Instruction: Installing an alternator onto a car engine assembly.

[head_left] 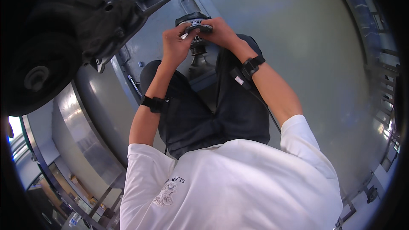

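Note:
Both hands meet in front of me, above my knees. My left hand [174, 42] and my right hand [220, 34] pinch a small black part with shiny metal bits [201, 28] between their thumbs and fingers; its exact kind is too small to tell. Just below and behind it is an alternator [190, 17], a slotted metal body with a ribbed pulley [197, 50] at its near end. The hands cover the middle of the alternator. Whether the black part touches it, I cannot tell.
At the upper left, a large dark engine casting [102, 17] with a big round pulley [38, 76] juts in close to my left arm. A blue-grey metal frame [162, 0] runs under the alternator. Grey floor [311, 59] spreads to the right, toward racks [387, 72].

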A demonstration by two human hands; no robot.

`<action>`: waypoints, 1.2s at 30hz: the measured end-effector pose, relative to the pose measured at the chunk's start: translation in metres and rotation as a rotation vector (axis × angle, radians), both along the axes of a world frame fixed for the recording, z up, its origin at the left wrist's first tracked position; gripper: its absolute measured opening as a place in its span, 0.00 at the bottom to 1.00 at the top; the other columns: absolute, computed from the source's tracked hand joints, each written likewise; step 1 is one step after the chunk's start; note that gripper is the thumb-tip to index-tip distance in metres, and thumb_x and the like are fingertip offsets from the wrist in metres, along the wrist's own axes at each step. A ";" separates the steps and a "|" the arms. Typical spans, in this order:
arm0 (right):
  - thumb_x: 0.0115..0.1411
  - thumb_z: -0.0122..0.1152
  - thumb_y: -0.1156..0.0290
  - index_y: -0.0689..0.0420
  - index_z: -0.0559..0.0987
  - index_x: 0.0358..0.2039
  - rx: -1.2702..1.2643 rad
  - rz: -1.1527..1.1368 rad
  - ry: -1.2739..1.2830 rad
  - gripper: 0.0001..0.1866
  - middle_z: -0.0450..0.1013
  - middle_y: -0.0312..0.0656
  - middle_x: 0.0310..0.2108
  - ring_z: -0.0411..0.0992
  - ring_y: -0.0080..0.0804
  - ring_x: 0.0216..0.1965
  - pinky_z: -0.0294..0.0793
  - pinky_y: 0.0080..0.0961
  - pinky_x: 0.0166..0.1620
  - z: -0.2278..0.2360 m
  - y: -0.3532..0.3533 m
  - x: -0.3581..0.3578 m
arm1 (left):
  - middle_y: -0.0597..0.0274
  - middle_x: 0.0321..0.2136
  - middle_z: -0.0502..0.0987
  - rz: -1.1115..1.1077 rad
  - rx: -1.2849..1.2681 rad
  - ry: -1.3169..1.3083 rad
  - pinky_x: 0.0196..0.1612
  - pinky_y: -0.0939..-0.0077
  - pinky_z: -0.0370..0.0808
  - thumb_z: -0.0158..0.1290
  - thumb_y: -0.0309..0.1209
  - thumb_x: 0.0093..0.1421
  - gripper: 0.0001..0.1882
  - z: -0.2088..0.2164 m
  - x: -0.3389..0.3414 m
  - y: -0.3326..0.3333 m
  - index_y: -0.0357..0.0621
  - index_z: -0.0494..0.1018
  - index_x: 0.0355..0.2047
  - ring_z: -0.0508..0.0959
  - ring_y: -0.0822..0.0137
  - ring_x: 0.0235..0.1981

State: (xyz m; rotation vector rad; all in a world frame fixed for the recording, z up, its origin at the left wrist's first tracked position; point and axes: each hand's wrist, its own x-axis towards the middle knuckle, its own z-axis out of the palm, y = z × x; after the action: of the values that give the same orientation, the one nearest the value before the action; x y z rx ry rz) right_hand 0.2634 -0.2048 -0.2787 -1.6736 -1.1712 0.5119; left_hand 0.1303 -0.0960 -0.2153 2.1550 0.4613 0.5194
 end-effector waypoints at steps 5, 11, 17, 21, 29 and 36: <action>0.48 0.69 0.66 0.57 0.79 0.31 -0.006 -0.004 0.013 0.12 0.75 0.47 0.31 0.72 0.50 0.33 0.72 0.35 0.37 0.004 0.000 -0.001 | 0.52 0.25 0.80 -0.018 -0.079 0.009 0.31 0.77 0.71 0.61 0.27 0.53 0.11 -0.010 -0.002 0.008 0.33 0.78 0.36 0.75 0.75 0.24; 0.41 0.73 0.66 0.56 0.76 0.33 0.103 -0.241 -0.220 0.18 0.70 0.45 0.45 0.68 0.48 0.46 0.68 0.38 0.49 -0.008 -0.007 0.001 | 0.52 0.24 0.80 -0.039 -0.084 -0.031 0.30 0.77 0.72 0.61 0.26 0.53 0.11 -0.022 0.008 0.009 0.33 0.78 0.35 0.76 0.76 0.24; 0.51 0.66 0.71 0.58 0.75 0.35 -0.008 -0.049 -0.247 0.12 0.72 0.44 0.38 0.68 0.45 0.45 0.67 0.37 0.47 -0.006 -0.019 0.009 | 0.53 0.22 0.80 -0.001 -0.052 -0.015 0.29 0.77 0.72 0.61 0.26 0.53 0.10 -0.035 0.015 -0.003 0.32 0.79 0.34 0.78 0.73 0.24; 0.54 0.62 0.71 0.60 0.76 0.37 0.046 0.014 -0.125 0.11 0.73 0.47 0.35 0.71 0.48 0.41 0.70 0.36 0.43 -0.007 -0.018 0.014 | 0.53 0.24 0.81 0.022 -0.091 -0.069 0.32 0.77 0.74 0.60 0.25 0.53 0.09 -0.046 0.016 -0.001 0.33 0.79 0.34 0.80 0.71 0.27; 0.56 0.60 0.70 0.62 0.76 0.39 -0.090 0.090 -0.017 0.12 0.75 0.52 0.29 0.73 0.45 0.32 0.70 0.33 0.37 -0.012 -0.011 0.026 | 0.61 0.41 0.69 0.727 -0.815 0.110 0.47 0.71 0.68 0.63 0.28 0.50 0.29 -0.090 -0.034 -0.067 0.37 0.63 0.50 0.71 0.66 0.44; 0.49 0.62 0.68 0.65 0.75 0.31 -0.196 0.453 -0.126 0.13 0.71 0.50 0.21 0.67 0.36 0.22 0.66 0.32 0.29 0.002 0.009 0.050 | 0.63 0.40 0.74 0.463 -1.399 0.279 0.52 0.57 0.66 0.60 0.35 0.54 0.16 -0.145 -0.001 -0.042 0.45 0.73 0.42 0.72 0.64 0.47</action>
State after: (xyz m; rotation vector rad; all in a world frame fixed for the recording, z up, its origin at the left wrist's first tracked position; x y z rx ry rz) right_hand 0.3130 -0.1962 -0.2763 -1.6216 -1.6512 0.8327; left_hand 0.1289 -0.1376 -0.3603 0.7484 1.0807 0.0321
